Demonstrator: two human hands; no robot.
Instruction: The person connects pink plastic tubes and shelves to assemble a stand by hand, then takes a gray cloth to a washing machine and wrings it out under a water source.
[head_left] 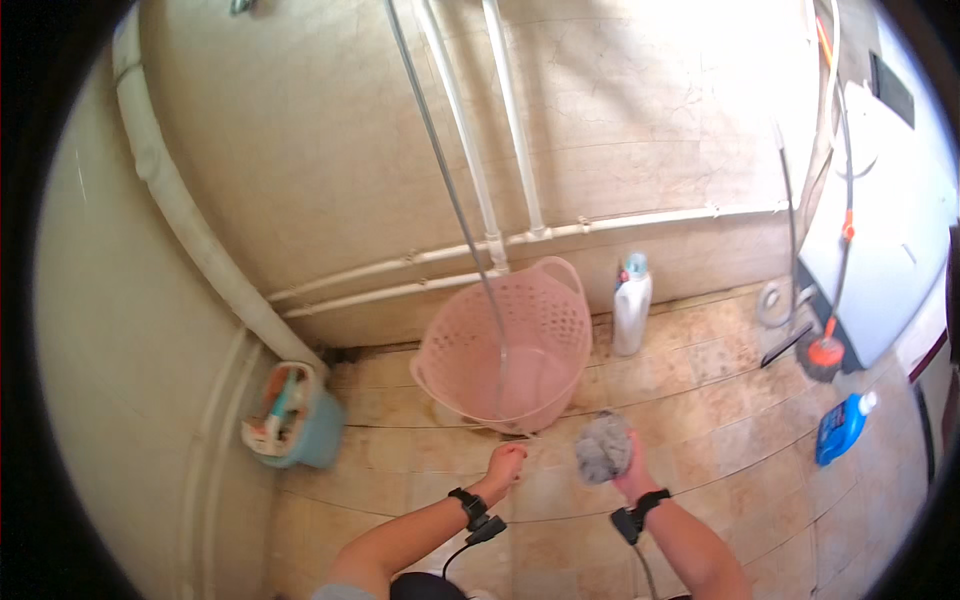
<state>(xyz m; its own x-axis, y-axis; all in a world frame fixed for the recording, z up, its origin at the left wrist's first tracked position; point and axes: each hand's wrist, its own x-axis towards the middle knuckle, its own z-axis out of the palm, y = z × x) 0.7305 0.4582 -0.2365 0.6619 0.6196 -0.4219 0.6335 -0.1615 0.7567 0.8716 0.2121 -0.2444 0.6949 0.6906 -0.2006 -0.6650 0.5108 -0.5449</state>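
My right hand grips a grey, fuzzy wad above the tiled floor; whether it is cloth or lint cannot be made out. To its left, my left hand is closed like a fist just in front of a pink plastic basket. What that hand holds, if anything, is hidden. The basket has two handles and a perforated wall, and its open top faces me. A thin grey hose hangs from above, its lower end inside the basket. Both wrists wear black straps with small devices and cables.
A white bottle stands right of the basket. A light-blue bucket with cleaning things is at the left wall. Rightward are a blue bottle, a brush with an orange head and a white appliance. White pipes line the wall.
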